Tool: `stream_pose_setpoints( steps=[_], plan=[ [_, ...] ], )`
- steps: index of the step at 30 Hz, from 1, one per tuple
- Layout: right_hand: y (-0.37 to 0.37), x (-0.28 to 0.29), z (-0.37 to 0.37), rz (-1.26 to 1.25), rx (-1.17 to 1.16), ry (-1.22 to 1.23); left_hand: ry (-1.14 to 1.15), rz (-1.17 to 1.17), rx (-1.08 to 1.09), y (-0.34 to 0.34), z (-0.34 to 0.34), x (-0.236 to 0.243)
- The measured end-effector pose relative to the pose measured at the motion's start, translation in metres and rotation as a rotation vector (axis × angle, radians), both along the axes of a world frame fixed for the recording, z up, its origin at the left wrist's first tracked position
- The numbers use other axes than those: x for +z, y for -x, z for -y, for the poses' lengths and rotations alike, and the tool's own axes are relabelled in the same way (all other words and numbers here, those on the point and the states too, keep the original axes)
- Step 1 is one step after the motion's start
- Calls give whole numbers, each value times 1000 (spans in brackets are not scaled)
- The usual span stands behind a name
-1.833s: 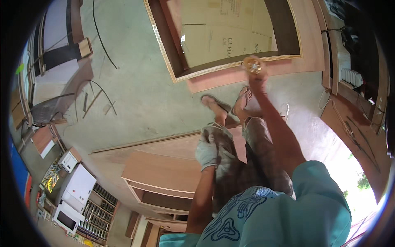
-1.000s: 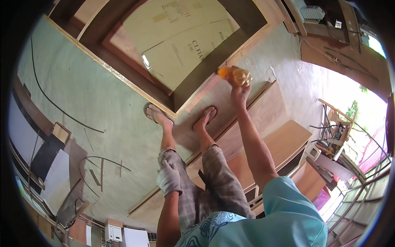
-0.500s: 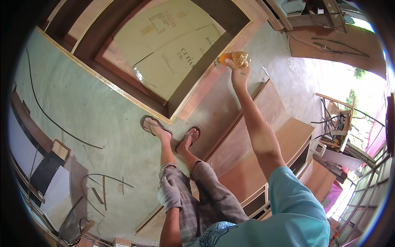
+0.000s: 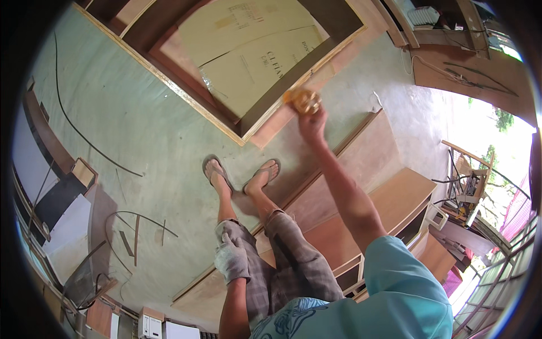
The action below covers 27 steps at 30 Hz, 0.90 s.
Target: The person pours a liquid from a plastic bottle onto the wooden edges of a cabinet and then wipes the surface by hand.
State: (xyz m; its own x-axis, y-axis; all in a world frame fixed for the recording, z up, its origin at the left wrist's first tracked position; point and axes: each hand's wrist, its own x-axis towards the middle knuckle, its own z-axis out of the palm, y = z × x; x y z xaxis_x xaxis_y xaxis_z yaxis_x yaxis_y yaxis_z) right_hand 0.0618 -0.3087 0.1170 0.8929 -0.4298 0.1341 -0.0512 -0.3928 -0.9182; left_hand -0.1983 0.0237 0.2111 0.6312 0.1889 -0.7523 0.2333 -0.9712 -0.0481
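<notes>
My right hand [image 4: 314, 125] is bare and closed around a clear plastic bottle [image 4: 307, 101] of orange-amber liquid. I hold it out at arm's length, by the corner of a wooden frame [image 4: 197, 112]; the bottle is blurred by motion. My left hand [image 4: 231, 261], in a grey knitted glove, rests on my left knee over the plaid shorts [image 4: 262, 282]. Its thumb is apart from the fingers, which are partly hidden, and it holds nothing that I can see.
Printed cardboard [image 4: 254, 62] lies inside the frame. Wooden panels [image 4: 344, 164] lie to the right of my sandalled feet. A thin black cable [image 4: 73, 124] and wood strips [image 4: 136, 240] lie on the floor at left. A wooden chair [image 4: 474, 175] heaped with things stands at far right.
My right hand has moved the bottle left and slightly closer to me. The view has shifted, so the frame sits higher. My left hand stays on the knee.
</notes>
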Motion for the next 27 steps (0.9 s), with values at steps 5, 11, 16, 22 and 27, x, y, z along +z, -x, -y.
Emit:
stream_pose_setpoints(
  steps=[5, 11, 16, 22, 27],
  plan=[
    [-30, -9, 45, -20, -118, 213, -22, -100, 10, 19, -6, -11],
    [27, -11, -29, -92, 82, 118, -34, -88, 3, 27, -9, -19],
    [-7, 39, -16, -98, -260, -191, -22, -84, 0, 30, -23, -21],
    [1, 19, -11, -149, -207, -124, -8, -106, 20, 26, -24, -23],
    [-5, 0, 0, -170, -162, 96, -4, -115, 39, 25, -27, -27]
  ],
)
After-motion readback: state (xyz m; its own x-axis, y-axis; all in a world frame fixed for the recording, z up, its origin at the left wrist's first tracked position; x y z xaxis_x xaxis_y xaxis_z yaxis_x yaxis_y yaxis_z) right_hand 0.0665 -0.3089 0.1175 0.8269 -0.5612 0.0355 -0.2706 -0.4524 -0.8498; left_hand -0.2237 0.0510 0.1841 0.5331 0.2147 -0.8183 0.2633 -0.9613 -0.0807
